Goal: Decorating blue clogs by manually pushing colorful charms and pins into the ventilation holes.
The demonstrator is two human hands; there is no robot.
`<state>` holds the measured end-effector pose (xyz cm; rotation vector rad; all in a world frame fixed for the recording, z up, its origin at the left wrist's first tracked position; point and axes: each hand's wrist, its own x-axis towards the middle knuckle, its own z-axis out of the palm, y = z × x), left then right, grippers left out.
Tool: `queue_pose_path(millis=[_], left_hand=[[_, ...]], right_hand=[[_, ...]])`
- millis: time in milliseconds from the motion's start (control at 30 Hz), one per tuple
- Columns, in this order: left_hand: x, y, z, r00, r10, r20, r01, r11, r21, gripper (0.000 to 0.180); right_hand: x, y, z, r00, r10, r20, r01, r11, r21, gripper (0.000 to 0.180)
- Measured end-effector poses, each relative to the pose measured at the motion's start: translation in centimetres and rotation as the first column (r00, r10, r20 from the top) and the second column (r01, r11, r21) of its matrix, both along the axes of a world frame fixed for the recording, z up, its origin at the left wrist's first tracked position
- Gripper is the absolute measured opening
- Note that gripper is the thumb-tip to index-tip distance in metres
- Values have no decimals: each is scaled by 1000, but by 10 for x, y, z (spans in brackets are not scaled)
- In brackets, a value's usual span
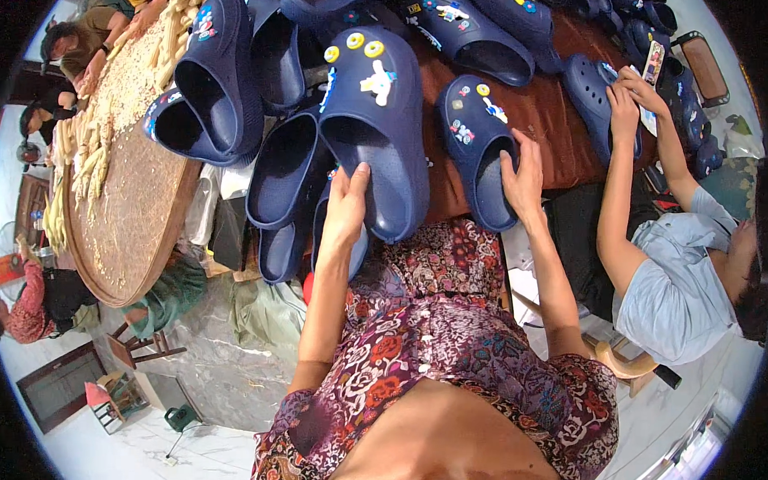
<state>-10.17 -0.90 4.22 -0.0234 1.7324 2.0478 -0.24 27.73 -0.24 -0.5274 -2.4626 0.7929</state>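
Sorting clogs at the bench's near edge: left hand (346, 209) grips a large navy clog (376, 130), right hand (524, 177) clasps a smaller clog (475, 144); pairing needs matching sizes.

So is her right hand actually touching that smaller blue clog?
Touching. The head view shows the right hand laid on the small blue clog, fingers curled over its rim at the heel opening.

support: dark red-brown table (558, 124), upper centre to right | on it: navy foam clogs (371, 113) with charms, scattered | upper left: round woven tray (130, 223) holding pale pieces
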Motion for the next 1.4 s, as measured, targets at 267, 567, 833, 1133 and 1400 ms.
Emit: queue_pose_path(millis=[267, 567, 833, 1133, 1400], left_hand=[[6, -17, 15, 998, -18, 61, 19, 1000, -3, 34], [12, -30, 20, 997, -25, 75, 26, 1000, -13, 35], [33, -16, 9, 978, -152, -144, 107, 953, -283, 39], [54, 1, -1, 917, -199, -346, 36, 905, -425, 44], [73, 27, -40, 912, -266, -312, 65, 845, -531, 41]], right_hand=[[-20, -73, 28, 924, 382, -1, -382, 924, -20, 33], [-57, -109, -36, 876, 376, 302, -430, 892, 137, 39], [-48, -98, -37, 925, 377, 57, -369, 922, -115, 18], [-10, -71, 36, 957, 280, 82, -282, 959, 24, 28], [-13, -41, 30, 989, 147, 21, -148, 989, 14, 24]])
